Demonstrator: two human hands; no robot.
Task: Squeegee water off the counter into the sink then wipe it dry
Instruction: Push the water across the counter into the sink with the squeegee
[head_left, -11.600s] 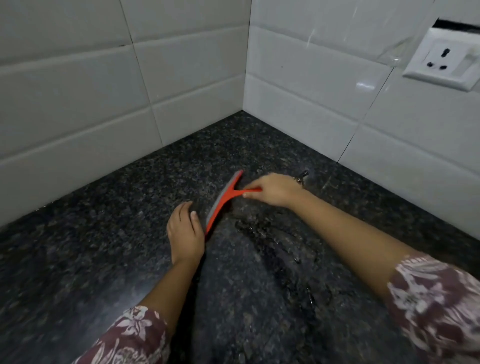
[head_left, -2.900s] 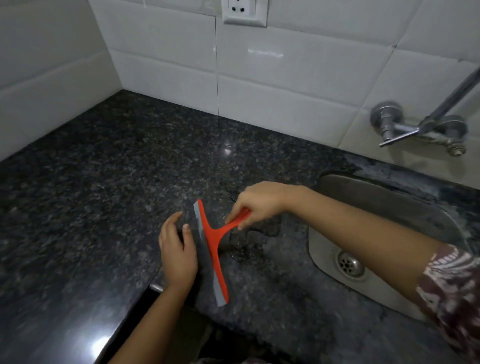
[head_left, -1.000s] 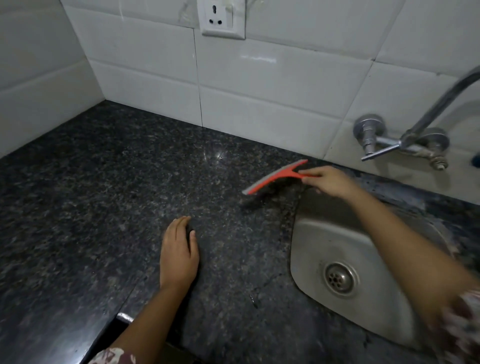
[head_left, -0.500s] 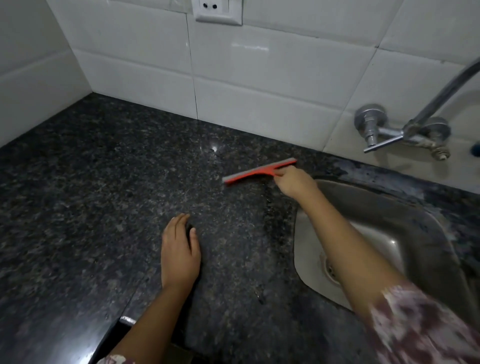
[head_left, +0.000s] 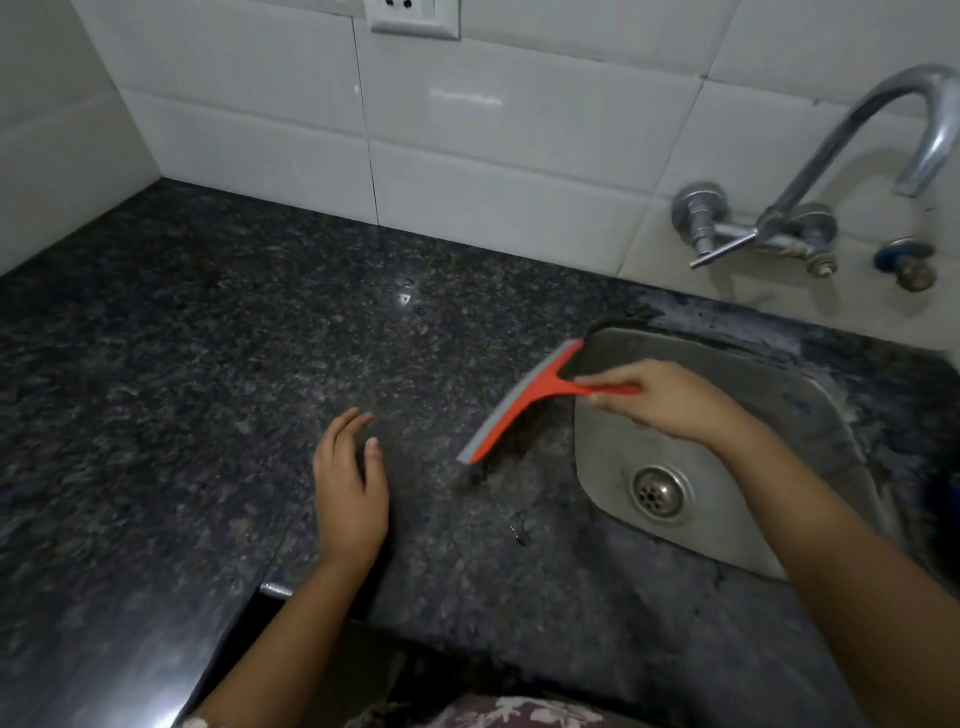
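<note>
My right hand (head_left: 670, 402) grips the handle of the red squeegee (head_left: 524, 402) above the left edge of the steel sink (head_left: 727, 499). Its grey blade runs diagonally and touches the dark granite counter (head_left: 208, 389) just left of the sink rim. A dark wet patch lies under the blade, and a few drops sit nearer the counter's front. My left hand (head_left: 350, 493) rests flat on the counter, fingers apart, a short way left of the blade.
A chrome tap (head_left: 831, 171) juts from the white tiled wall (head_left: 493, 145) above the sink. A wall socket (head_left: 410, 15) sits at the top edge. The counter's front edge (head_left: 270, 590) steps back near my left forearm.
My right hand has drawn the squeegee from near the back wall toward me and toward the sink, with the blade turned diagonal. My left hand stays in place.
</note>
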